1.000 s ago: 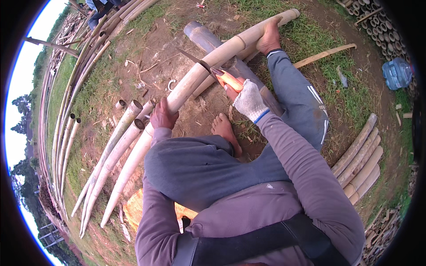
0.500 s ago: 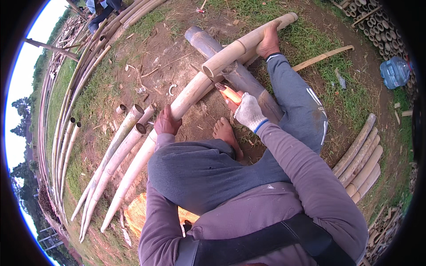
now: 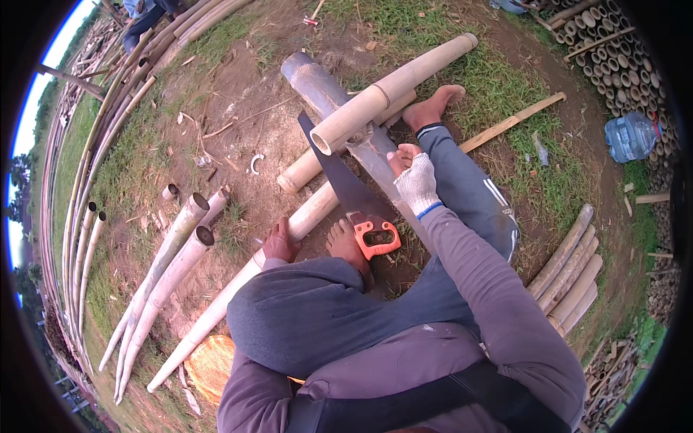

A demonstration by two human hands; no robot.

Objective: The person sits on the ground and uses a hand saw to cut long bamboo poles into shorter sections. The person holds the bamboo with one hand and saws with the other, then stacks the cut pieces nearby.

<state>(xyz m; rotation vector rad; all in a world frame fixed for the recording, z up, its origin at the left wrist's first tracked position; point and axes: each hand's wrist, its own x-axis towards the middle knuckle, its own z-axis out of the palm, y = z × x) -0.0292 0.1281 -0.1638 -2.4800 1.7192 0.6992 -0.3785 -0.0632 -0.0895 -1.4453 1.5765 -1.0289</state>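
Note:
My left hand [image 3: 280,242] is wrapped around a long pale bamboo pole [image 3: 216,312], which runs from the lower left up past my bare foot. My right hand [image 3: 417,177], in a white glove with bare fingers, is raised near my right shin with nothing in it, fingers partly bent. Between my hands, a handsaw [image 3: 351,189] with an orange handle rests by my left foot, its dark blade slanting up to the left. A thick bamboo tube [image 3: 393,90] lies across a greyish log [image 3: 321,83], and a shorter bamboo piece [image 3: 303,171] pokes out beneath it.
Several bamboo poles [image 3: 162,278] lie to the left, beside an orange mesh sack [image 3: 211,366]. On the right are cut bamboo lengths [image 3: 567,270], a split bamboo strip [image 3: 512,123], a blue water jug [image 3: 629,138] and stacked bamboo [image 3: 613,47]. Another person [image 3: 141,18] is at the far left.
My right hand has let go of the saw, which now rests by my foot. The shorter bamboo piece now shows apart from the long pole. The whole view has shifted slightly.

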